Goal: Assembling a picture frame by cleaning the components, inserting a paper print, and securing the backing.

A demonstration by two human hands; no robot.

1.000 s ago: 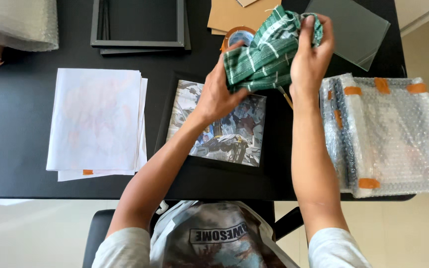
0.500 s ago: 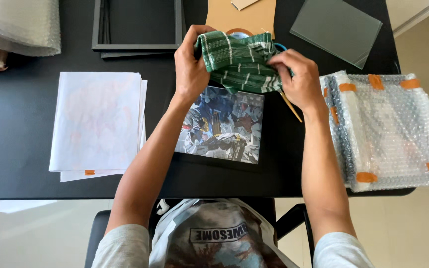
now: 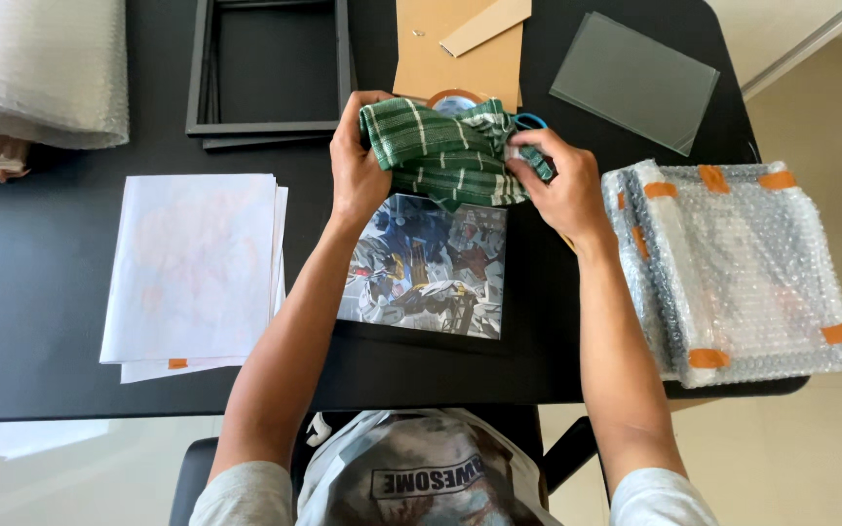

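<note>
in the head view we see both of our hands gripping a bunched green cloth with white stripes point(image 3: 445, 154), held just above the far edge of a glossy colour art print point(image 3: 428, 265) that lies flat on the black bench point(image 3: 31, 292). our left hand point(image 3: 356, 170) has its fingers clamped on the cloth's left end, thumb toward us, and our right hand point(image 3: 559, 185) has its fingers closed tight on the right end. just behind the cloth peeks a roll of tape point(image 3: 455, 100) and a blue loop that we cannot identify, both resting on a brown cardboard backing sheet point(image 3: 450, 58). a stack of empty black picture frames point(image 3: 270, 68) lies beyond the left hand, and a grey rectangular glass pane point(image 3: 632, 80) beyond the right. to the left of the print sits a stack of thin white paper sheets point(image 3: 192, 273); to the right, a flat bubble-wrapped parcel sealed with orange tape point(image 3: 738, 268), overhanging the bench edge. a roll of bubble wrap point(image 3: 36, 68) lies at the far left corner.
</note>
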